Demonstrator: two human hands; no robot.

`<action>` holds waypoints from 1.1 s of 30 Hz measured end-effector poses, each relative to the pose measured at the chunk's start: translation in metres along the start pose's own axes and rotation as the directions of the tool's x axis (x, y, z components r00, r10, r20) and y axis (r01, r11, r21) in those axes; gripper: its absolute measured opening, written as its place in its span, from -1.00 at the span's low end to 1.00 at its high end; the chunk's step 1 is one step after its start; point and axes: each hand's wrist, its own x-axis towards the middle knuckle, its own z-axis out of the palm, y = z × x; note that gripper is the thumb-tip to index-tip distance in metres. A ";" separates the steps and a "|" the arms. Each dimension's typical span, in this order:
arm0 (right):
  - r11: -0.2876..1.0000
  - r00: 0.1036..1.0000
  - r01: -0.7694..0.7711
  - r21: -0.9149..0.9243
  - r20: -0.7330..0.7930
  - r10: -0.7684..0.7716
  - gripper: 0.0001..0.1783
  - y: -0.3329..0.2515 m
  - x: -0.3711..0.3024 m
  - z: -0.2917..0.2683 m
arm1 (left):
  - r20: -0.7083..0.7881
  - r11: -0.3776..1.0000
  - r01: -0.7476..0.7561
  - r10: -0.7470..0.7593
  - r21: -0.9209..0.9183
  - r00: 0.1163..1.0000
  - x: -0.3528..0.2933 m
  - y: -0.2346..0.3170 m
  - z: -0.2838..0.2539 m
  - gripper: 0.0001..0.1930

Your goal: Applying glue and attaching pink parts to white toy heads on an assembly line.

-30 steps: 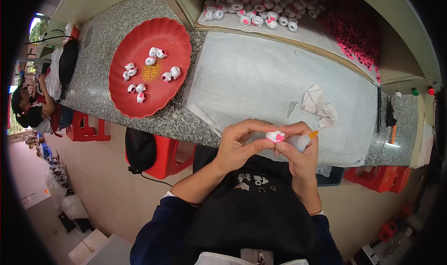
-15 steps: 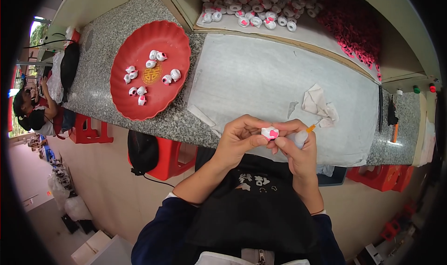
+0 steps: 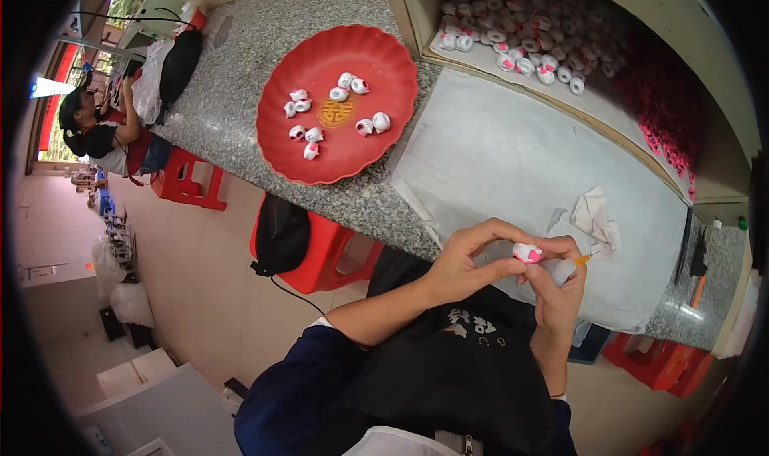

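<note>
Between the fingertips of my left hand (image 3: 471,262) is a small rounded white figure (image 3: 527,253) with pink patches. My right hand (image 3: 553,292) is wrapped round a small translucent squeeze bottle (image 3: 563,272), its orange tip pointing away from the figure. Fingers of the right hand also touch or nearly touch the figure's right side. Both hands are close together above the near edge of a white paper sheet (image 3: 489,151). To the left, a red scalloped plate (image 3: 276,139) carries several similar white-and-pink figures (image 3: 339,94) in small groups.
A shelf behind the sheet holds a heap of white figures (image 3: 521,43) and a pile of pink pieces (image 3: 661,127). Crumpled tissue (image 3: 593,215) lies on the paper. Red stools (image 3: 320,256) stand below the granite counter (image 3: 232,79). Another person (image 3: 112,127) sits at far left.
The whole view has swung, so plate, sheet and hands appear farther right. Both hands keep hold of the figure and the bottle; the figure looks slightly turned.
</note>
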 end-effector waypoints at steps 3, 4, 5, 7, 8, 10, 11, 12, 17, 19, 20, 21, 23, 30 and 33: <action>0.998 0.999 -0.024 -0.052 0.022 0.025 -0.71 -0.004 0.002 0.000 | -0.005 0.970 -0.058 0.061 0.234 0.998 0.000 0.008 -0.014 -0.74; 0.997 0.999 -0.017 -0.072 0.032 0.020 -0.68 -0.007 0.003 0.001 | -0.060 0.909 -0.106 0.142 0.403 0.988 0.001 0.017 -0.022 -0.76; 0.996 0.999 -0.009 -0.094 0.037 0.013 -0.63 -0.011 0.003 0.003 | -0.068 0.835 -0.214 0.287 0.507 0.955 0.003 0.025 -0.037 -0.77; 0.993 1.000 0.020 -0.114 -0.010 -0.022 -0.59 -0.011 0.004 -0.005 | -0.336 0.784 -0.224 0.480 0.579 0.811 0.009 0.040 -0.067 -0.77; 0.994 1.000 0.005 -0.110 -0.002 -0.005 -0.59 -0.009 0.004 -0.012 | -0.388 0.710 -0.146 0.531 0.689 0.754 0.008 0.055 -0.082 -0.76; 0.994 1.000 -0.023 -0.110 0.009 0.025 -0.54 -0.006 0.004 -0.023 | -0.170 0.291 -0.014 0.596 0.957 0.785 0.008 0.081 -0.117 -0.71; 0.993 1.000 -0.014 -0.116 -0.011 0.013 -0.54 -0.005 0.005 -0.027 | -0.170 0.168 0.084 0.604 0.982 0.779 0.009 0.088 -0.116 -0.69; 0.987 0.998 0.058 -0.151 0.003 -0.058 -0.50 -0.004 0.006 -0.030 | -0.146 0.146 0.072 0.599 0.987 0.788 0.016 0.089 -0.108 -0.69; 0.977 0.985 0.164 -0.137 -0.022 -0.168 -0.44 -0.005 0.000 -0.039 | 0.360 0.059 -0.404 0.351 0.913 0.864 0.104 0.061 -0.037 -0.69; 0.982 0.981 0.187 -0.020 0.051 -0.186 -0.49 -0.007 -0.005 -0.044 | 0.516 -0.115 -0.514 0.375 0.850 0.770 0.154 0.032 -0.018 -0.70; 0.983 0.981 0.184 -0.023 0.062 -0.182 -0.49 -0.008 -0.007 -0.046 | 0.588 -0.232 -0.542 0.373 0.808 0.717 0.176 0.019 -0.014 -0.69; 0.985 0.984 0.169 -0.044 0.065 -0.166 -0.54 -0.008 -0.010 -0.050 | 0.594 -0.227 -0.549 0.293 0.804 0.749 0.193 0.007 -0.011 -0.68; 0.986 0.986 0.156 -0.067 0.076 -0.150 -0.59 -0.009 -0.013 -0.052 | 0.592 -0.225 -0.550 0.216 0.804 0.777 0.212 -0.008 -0.020 -0.67; 0.948 0.965 0.263 -0.180 0.048 -0.259 -0.62 -0.027 -0.015 -0.058 | 0.463 0.214 -0.585 0.427 0.783 0.777 0.166 0.009 -0.014 -0.72; 0.949 0.960 0.276 -0.154 0.002 -0.279 -0.61 -0.032 -0.012 -0.053 | 0.140 0.709 -0.253 0.215 0.659 0.966 0.105 0.027 -0.007 -0.79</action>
